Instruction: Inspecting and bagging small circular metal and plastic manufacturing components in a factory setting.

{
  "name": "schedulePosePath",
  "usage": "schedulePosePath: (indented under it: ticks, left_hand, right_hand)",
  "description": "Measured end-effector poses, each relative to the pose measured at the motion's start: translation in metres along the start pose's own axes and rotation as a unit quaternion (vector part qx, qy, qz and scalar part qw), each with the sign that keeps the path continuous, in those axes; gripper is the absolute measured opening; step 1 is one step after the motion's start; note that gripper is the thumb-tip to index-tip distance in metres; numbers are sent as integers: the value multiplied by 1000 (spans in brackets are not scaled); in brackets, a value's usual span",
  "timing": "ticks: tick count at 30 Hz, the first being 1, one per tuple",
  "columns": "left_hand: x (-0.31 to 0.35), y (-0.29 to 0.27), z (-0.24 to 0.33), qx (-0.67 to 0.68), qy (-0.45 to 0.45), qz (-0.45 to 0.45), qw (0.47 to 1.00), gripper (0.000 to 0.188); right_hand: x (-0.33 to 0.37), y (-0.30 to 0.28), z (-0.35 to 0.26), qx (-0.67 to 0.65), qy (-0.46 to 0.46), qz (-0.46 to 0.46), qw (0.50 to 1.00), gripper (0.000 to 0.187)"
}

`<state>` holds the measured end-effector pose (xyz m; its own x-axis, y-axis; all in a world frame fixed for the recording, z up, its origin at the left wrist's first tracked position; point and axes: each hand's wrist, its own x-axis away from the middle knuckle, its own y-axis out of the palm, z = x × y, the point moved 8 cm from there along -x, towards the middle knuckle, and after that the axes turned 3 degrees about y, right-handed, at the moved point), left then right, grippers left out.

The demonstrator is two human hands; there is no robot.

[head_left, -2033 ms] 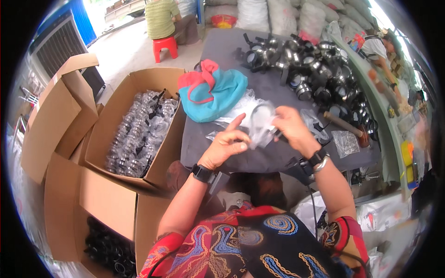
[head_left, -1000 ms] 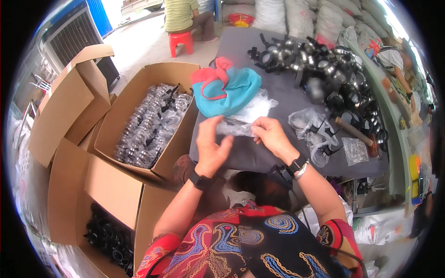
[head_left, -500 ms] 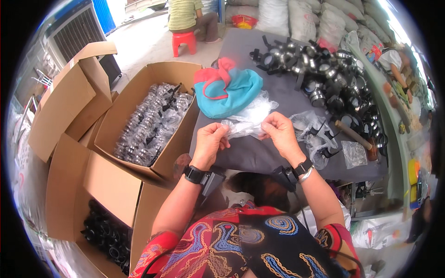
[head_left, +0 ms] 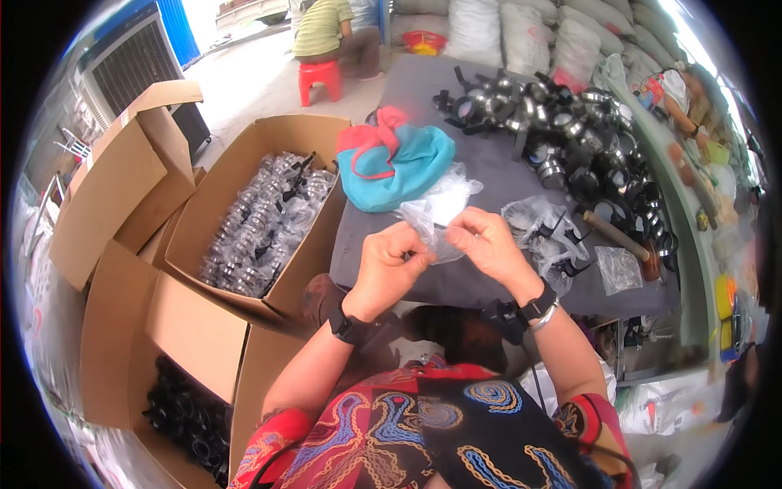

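A clear plastic bag (head_left: 440, 244) stretches between my hands above the near part of the grey table. My right hand (head_left: 490, 247) pinches its edge between thumb and fingers. Curled fingers close my left hand (head_left: 386, 265) at the bag's other side. Just beyond lie more clear plastic bags (head_left: 452, 191) beside a teal and red cloth bundle (head_left: 395, 163). To the right of my right hand, a loose plastic bag (head_left: 538, 224) lies with small black parts. Black and silver ring-shaped metal parts (head_left: 562, 130) form a heap at the table's far right.
A carton (head_left: 322, 122) on the left holds several bagged metal parts. Below it, another open carton (head_left: 110, 359) contains black parts (head_left: 191, 424). A wooden-handled tool (head_left: 615, 232) and a small bag (head_left: 619, 270) lie at the right. Someone sits on a red stool (head_left: 319, 80).
My left hand has turned and its fingers have curled in more tightly. The bag between my hands has shifted, and my right hand has moved slightly left and down.
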<state>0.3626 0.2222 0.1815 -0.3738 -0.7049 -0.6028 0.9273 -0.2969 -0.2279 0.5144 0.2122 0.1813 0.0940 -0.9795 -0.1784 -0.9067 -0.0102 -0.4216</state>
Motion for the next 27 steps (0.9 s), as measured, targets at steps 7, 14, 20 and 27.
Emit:
schedulePosePath:
  ticks: [7,14,20,27]
  left_hand:
    - [6,17,12,-138,93,-26,986,18]
    - [13,11,-20,-39,-62,-42,996,14]
    - [7,24,-27,122,-134,-54,982,25]
    - [14,41,-46,229,-227,-56,945,19]
  right_hand:
    - [-3,11,-5,-28,17,51,998,28]
    - [-2,9,7,-137,63,54,987,25]
    - [0,23,5,-235,100,11,967,29]
    - [3,21,24,-248,120,19,961,30]
